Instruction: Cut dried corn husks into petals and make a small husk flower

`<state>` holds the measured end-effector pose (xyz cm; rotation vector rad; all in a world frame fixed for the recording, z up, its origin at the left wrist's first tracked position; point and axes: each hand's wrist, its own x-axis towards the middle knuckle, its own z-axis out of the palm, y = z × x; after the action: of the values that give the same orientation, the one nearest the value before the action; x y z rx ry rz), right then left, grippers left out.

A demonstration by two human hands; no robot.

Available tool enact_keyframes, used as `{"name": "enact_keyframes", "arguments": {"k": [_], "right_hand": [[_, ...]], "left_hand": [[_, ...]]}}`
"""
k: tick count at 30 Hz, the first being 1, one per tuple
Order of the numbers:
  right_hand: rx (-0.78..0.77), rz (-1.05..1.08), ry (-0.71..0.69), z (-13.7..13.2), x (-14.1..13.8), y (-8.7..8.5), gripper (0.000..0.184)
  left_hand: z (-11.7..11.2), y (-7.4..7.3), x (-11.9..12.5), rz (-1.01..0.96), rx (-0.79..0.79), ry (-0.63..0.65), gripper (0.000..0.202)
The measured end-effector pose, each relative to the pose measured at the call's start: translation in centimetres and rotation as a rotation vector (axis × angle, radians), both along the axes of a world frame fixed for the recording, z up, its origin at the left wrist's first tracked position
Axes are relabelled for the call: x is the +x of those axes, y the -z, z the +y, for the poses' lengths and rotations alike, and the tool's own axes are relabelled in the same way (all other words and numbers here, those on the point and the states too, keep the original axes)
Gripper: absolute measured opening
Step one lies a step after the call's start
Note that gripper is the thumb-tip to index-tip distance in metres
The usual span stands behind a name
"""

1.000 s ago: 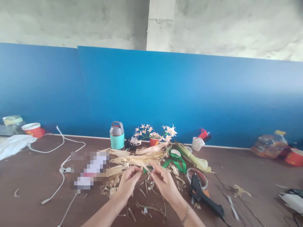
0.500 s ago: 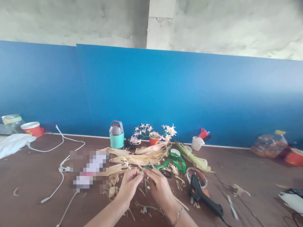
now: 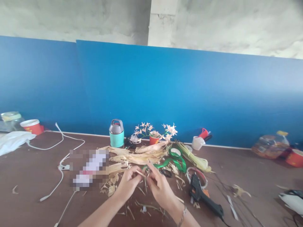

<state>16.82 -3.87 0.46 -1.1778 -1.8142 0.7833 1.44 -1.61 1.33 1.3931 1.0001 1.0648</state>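
Between my hands is a thin pale strip (image 3: 141, 173), which looks like dried corn husk. My left hand (image 3: 129, 183) is closed, pinching its left end between thumb and fingers. My right hand (image 3: 159, 186) is closed on the strip's right end, its index finger pointing up and forward. Just beyond the fingertips lie a green ribbon (image 3: 181, 164) and dried husks (image 3: 132, 158). Husk scraps (image 3: 111, 186) are scattered to the left of and under my hands. The exact grip of the right fingertips is partly hidden.
A black glue gun (image 3: 205, 197) and a tape roll (image 3: 204, 181) lie to the right. Behind stand a teal flask (image 3: 116, 138), a red cup (image 3: 154, 139) with pale flowers (image 3: 169, 130), and a white cup (image 3: 198, 143). White cables (image 3: 62, 176) run along the left.
My right hand's fingers have shifted down along the strip, with the index finger now raised. The pale strip now shows slanting between both hands; the left hand has barely moved.
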Motion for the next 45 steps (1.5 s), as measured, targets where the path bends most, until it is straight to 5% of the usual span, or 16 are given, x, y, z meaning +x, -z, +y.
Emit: {"name": "enact_keyframes", "arguments": {"k": [4, 8, 14, 19, 23, 26, 31, 37, 40, 45], "right_hand": [[-0.020, 0.074, -0.038, 0.5, -0.1, 0.3, 0.038], [0.146, -0.017, -0.046, 0.5, 0.0, 0.2, 0.041], [0.352, -0.437, 0.041, 0.0, -0.3, 0.8, 0.065], [0.477, -0.716, 0.166, 0.2, -1.0, 1.7, 0.062], [0.416, -0.701, 0.316, 1.1, -0.1, 1.8, 0.054], [0.416, -0.487, 0.402, 1.4, 0.8, 1.2, 0.044], [0.311, -0.293, 0.343, 0.5, 0.3, -0.2, 0.019], [0.270, -0.343, 0.295, 0.4, 0.5, -0.5, 0.017], [0.236, -0.456, 0.362, 0.9, 1.3, -0.1, 0.021], [0.084, -0.695, 0.370, 1.0, 1.7, -0.1, 0.020]], "left_hand": [[-0.3, -0.2, 0.1, -0.060, -0.030, 0.072, 0.016], [-0.6, -0.1, 0.4, -0.071, -0.085, -0.041, 0.015], [-0.9, 0.3, 0.7, -0.154, -0.183, -0.121, 0.012], [-1.0, 0.5, 0.9, -0.164, -0.195, -0.143, 0.015], [-1.3, 0.4, 1.3, -0.071, -0.141, -0.074, 0.023], [-0.9, 0.7, 1.1, 0.007, -0.056, -0.043, 0.022], [0.2, 1.0, 0.3, 0.250, 0.208, -0.057, 0.017], [0.6, 0.6, -0.5, 0.424, 0.321, -0.037, 0.016], [1.6, 0.8, -1.6, 0.444, 0.284, -0.140, 0.024], [3.1, 1.7, -3.3, 0.719, 0.473, -0.214, 0.020]]}}
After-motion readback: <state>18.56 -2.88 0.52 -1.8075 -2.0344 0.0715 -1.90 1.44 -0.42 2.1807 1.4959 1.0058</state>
